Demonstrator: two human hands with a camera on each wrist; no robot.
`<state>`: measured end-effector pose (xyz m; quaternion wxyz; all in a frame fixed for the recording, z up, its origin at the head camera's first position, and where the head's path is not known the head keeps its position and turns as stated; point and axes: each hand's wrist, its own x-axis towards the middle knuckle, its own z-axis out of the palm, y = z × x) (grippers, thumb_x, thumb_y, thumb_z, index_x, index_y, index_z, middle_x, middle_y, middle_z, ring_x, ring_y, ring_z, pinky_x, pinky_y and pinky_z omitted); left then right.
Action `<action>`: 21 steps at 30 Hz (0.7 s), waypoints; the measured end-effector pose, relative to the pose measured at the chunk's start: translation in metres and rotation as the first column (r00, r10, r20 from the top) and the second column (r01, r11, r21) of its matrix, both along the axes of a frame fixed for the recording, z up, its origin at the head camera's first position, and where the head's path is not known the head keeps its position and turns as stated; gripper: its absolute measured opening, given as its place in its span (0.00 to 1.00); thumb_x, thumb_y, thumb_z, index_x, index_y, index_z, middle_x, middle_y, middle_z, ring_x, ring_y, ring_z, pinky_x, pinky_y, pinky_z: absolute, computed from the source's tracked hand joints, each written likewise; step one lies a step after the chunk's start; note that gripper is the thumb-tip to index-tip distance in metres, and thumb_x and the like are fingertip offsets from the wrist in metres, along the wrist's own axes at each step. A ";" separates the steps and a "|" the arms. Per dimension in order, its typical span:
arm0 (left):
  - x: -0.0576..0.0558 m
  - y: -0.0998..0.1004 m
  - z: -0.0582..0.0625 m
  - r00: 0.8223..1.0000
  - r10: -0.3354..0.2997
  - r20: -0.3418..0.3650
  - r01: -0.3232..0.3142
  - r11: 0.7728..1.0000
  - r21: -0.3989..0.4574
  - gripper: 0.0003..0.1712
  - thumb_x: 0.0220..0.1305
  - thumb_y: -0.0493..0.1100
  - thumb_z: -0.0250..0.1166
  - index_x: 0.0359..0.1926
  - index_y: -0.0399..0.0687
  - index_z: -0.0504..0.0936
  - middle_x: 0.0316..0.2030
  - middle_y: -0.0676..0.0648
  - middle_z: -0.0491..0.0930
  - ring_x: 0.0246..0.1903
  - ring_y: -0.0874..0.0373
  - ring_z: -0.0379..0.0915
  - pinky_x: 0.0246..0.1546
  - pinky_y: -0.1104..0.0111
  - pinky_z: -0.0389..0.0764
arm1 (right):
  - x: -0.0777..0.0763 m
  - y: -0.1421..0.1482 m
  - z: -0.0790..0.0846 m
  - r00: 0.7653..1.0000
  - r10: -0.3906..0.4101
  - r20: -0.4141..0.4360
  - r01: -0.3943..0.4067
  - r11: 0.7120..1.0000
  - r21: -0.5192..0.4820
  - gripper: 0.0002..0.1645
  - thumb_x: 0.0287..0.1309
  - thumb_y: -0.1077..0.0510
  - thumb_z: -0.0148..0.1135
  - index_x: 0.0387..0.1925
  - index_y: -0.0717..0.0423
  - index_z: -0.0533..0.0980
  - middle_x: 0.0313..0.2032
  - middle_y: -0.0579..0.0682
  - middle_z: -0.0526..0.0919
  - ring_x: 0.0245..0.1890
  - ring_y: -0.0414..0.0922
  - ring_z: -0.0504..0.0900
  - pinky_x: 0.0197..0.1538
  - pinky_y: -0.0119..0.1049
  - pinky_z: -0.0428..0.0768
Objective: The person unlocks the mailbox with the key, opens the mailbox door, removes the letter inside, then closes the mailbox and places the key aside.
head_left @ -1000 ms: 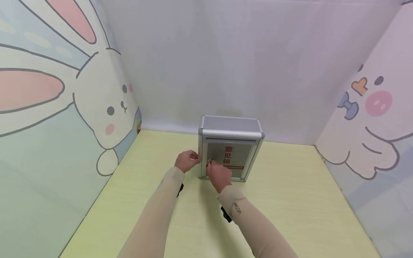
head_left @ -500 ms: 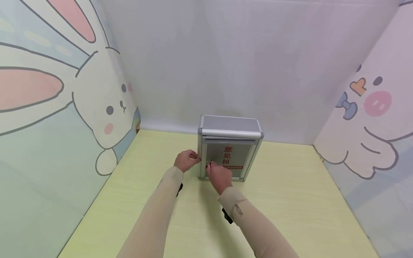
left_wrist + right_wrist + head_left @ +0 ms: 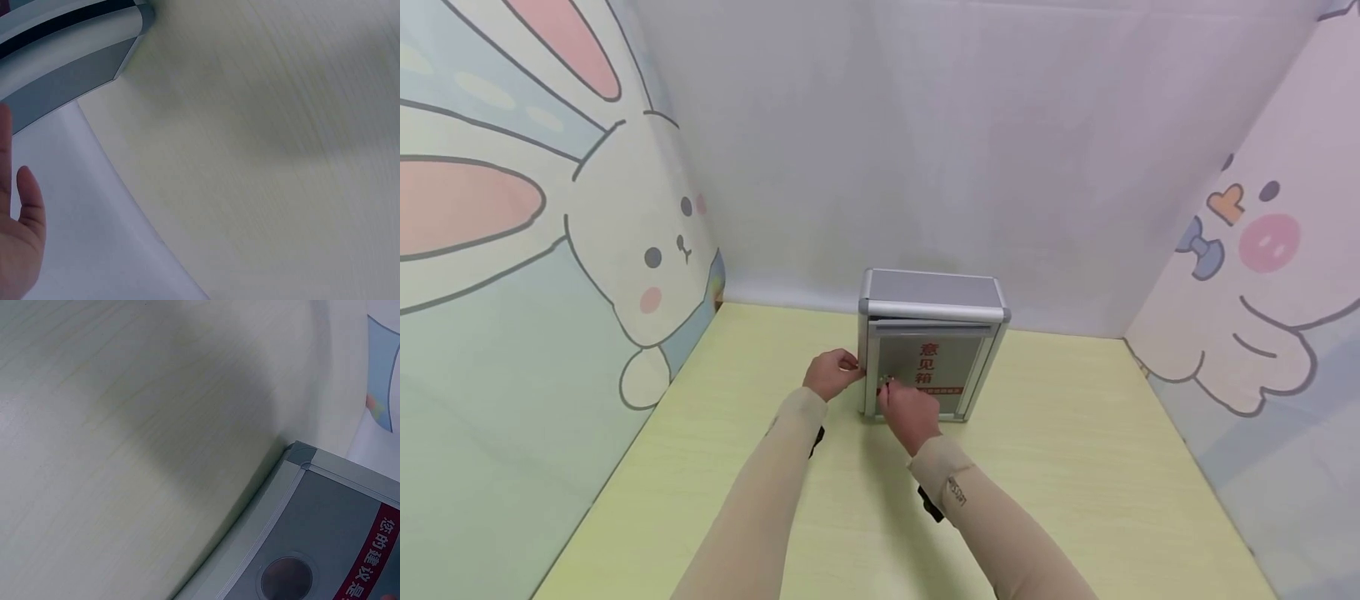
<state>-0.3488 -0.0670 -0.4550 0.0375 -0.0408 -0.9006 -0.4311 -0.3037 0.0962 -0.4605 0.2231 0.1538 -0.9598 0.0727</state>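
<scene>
A grey suggestion box [image 3: 936,292] with silver edges and red characters stands upright against the back wall. Its front door [image 3: 902,354] sits slightly ajar, a dark gap showing along the top left. My right hand [image 3: 912,414] has curled fingers at the lock on the door's left side and pinches what looks like a small key [image 3: 887,380], mostly hidden by the fingers. My left hand [image 3: 831,375] touches the box's left side with its fingertips; in the left wrist view its fingers [image 3: 30,197] look fairly straight. The right wrist view catches the box's red band [image 3: 372,556] and a round disc.
A pale yellow wood-grain table [image 3: 1075,450] lies under the box. Behind is a white cloth wall [image 3: 962,150]. A rabbit-printed panel [image 3: 625,217] borders the left, another cartoon panel [image 3: 1285,283] the right.
The door's top left has come forward a little, so a dark gap now shows there. My right hand has shifted very slightly along with it; my left hand has stayed at the box's side.
</scene>
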 end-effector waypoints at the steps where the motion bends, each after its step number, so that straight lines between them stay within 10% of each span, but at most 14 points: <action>1: 0.000 0.000 0.000 1.000 0.000 0.002 0.000 1.000 0.001 0.12 0.57 0.43 0.69 0.37 0.39 0.82 0.36 0.42 0.85 0.40 0.47 0.80 0.43 0.56 0.78 | 0.000 0.000 -0.001 1.000 0.005 -0.011 -0.005 1.000 0.002 0.25 0.64 0.53 0.54 0.12 0.51 0.59 0.08 0.40 0.53 0.09 0.37 0.54 0.11 0.31 0.53; 13: -0.002 -0.004 -0.002 1.000 -0.015 0.024 0.014 0.999 0.042 0.12 0.57 0.43 0.69 0.37 0.38 0.81 0.36 0.42 0.85 0.26 0.55 0.80 0.29 0.65 0.79 | 0.006 0.006 0.003 0.997 0.073 0.016 -0.073 0.997 0.013 0.25 0.62 0.54 0.55 0.12 0.50 0.57 0.08 0.40 0.52 0.09 0.36 0.52 0.12 0.30 0.52; 21: -0.003 -0.002 -0.001 0.999 -0.007 0.050 0.004 0.998 0.061 0.13 0.57 0.43 0.70 0.38 0.38 0.81 0.37 0.42 0.84 0.27 0.51 0.81 0.27 0.66 0.79 | 0.007 0.015 -0.008 0.974 0.135 -0.184 -0.128 0.990 0.052 0.24 0.56 0.56 0.60 0.12 0.49 0.58 0.09 0.39 0.49 0.10 0.35 0.50 0.11 0.30 0.50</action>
